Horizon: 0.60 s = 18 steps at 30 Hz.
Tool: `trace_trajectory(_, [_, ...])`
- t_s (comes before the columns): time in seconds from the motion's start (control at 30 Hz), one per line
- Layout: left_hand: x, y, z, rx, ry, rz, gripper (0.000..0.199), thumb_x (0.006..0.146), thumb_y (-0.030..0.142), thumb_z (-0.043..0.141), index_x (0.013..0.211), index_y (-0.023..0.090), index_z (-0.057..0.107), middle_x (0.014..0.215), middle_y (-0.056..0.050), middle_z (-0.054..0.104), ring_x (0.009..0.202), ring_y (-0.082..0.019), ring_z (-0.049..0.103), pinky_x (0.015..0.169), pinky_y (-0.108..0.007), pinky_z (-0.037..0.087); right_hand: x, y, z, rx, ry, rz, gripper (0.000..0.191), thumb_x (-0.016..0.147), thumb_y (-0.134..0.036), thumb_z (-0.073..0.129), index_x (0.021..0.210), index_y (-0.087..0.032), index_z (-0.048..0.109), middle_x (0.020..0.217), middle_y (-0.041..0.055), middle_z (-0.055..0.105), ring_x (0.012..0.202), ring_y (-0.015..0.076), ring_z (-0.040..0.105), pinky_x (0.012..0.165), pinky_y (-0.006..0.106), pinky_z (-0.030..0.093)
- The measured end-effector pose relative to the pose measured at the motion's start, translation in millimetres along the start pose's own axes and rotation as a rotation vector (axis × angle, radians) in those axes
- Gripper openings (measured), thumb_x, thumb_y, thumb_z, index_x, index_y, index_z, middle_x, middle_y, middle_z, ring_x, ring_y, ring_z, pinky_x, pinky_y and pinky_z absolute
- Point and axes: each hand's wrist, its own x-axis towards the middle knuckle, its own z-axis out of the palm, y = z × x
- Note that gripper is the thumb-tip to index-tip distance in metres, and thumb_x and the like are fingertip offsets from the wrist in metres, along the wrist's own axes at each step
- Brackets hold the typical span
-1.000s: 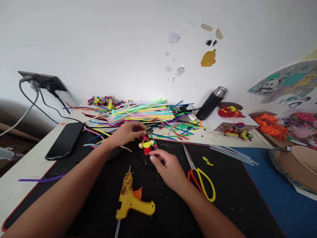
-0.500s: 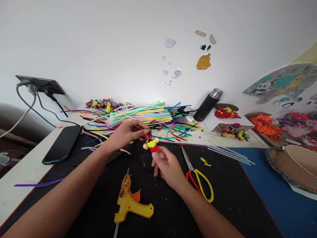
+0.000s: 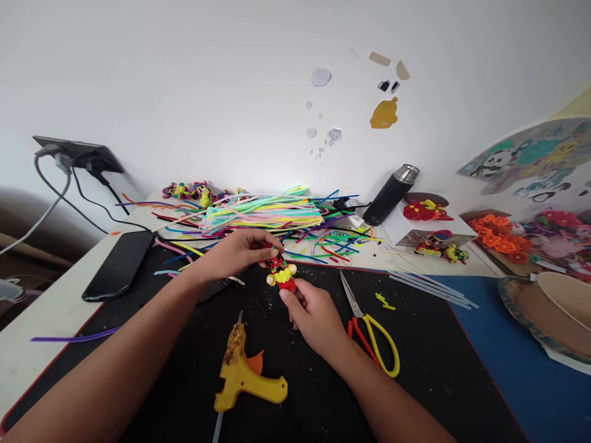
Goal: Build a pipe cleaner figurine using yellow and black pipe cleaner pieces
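Note:
A small red and yellow pipe-cleaner figure [image 3: 282,275] is held between both hands above the black mat. My left hand [image 3: 242,252] pinches its dark red upper end between thumb and fingers. The lower red end is gripped by my right hand [image 3: 314,311], thumb on top. Below the hands lies a yellow glue gun [image 3: 252,375], nozzle pointing away. Scissors [image 3: 369,326] with red and yellow handles rest to the right, blades pointing away.
Behind the hands lies a bundle of pastel pipe cleaners [image 3: 263,212]. A phone [image 3: 119,266] is at the left. A black flask [image 3: 391,195], clear glue sticks [image 3: 431,288] and a round basket [image 3: 545,314] are on the right.
The figure has tilted slightly and sits a little lower in the view. Both hands still hold it, and the left fingers have shifted slightly at its upper end.

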Motion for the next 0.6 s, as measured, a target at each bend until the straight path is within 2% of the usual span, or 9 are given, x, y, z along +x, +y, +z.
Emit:
trace_trajectory(0.23, [-3, 3, -6.2, 0.111, -0.070, 0.008, 0.035, 0.088, 0.051, 0.075, 0.102, 0.019, 0.079, 0.091, -0.006, 0.079, 0.081, -0.020, 0.071, 0.075, -0.031, 0.058, -2, -7, -3, -0.173, -0.015, -0.045, 0.033, 0.107, -0.049, 0.051, 0.101, -0.022, 0.068, 0.064, 0.0008, 0.065, 0.059, 0.0192, 0.062, 0.058, 0.028, 0.037])
trace_trajectory(0.37, [-5, 4, -10.7, 0.114, -0.104, -0.022, 0.034, 0.085, 0.051, 0.077, 0.102, 0.021, 0.082, 0.090, -0.005, 0.079, 0.076, -0.020, 0.071, 0.071, -0.030, 0.059, -2, -11, -4, -0.236, -0.045, -0.096, 0.029, 0.107, -0.043, 0.052, 0.095, -0.022, 0.067, 0.066, 0.0013, 0.067, 0.063, 0.0198, 0.062, 0.063, 0.030, 0.037])
trace_trajectory(0.6, [-7, 4, -13.4, 0.091, -0.134, -0.024, 0.029, 0.084, 0.047, 0.078, 0.099, 0.024, 0.085, 0.090, -0.004, 0.081, 0.077, -0.021, 0.071, 0.069, -0.028, 0.059, -3, -12, -3, -0.182, -0.094, -0.075, 0.032, 0.107, -0.044, 0.050, 0.085, -0.023, 0.059, 0.064, 0.0003, 0.064, 0.058, 0.0186, 0.060, 0.061, 0.030, 0.035])
